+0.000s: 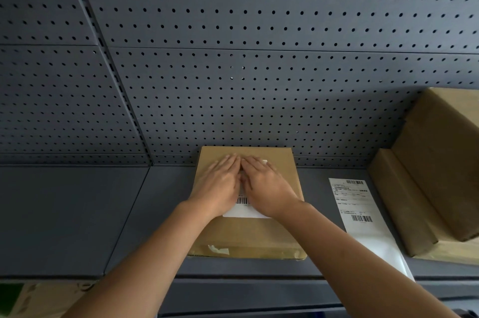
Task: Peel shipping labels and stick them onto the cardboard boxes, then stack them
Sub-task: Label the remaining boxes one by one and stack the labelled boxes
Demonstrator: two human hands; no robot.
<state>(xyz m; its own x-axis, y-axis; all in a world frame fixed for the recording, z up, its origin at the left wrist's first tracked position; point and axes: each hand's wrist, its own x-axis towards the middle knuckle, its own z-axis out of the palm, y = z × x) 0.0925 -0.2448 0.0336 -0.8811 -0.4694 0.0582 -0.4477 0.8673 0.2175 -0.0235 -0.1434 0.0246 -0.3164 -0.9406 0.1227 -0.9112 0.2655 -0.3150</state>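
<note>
A flat brown cardboard box (246,234) lies on the grey shelf, its back edge against the pegboard. A white shipping label (245,210) with a barcode lies on its top. My left hand (220,185) and my right hand (267,188) rest flat and side by side on the label, fingers together, palms down, covering most of it. Neither hand grips anything. Only the label's near strip and a small far corner show.
A strip of shipping labels (359,208) on white backing lies on the shelf (77,214) to the right of the box. Two stacked cardboard boxes (435,175) stand at the far right. A grey pegboard wall (233,58) rises behind.
</note>
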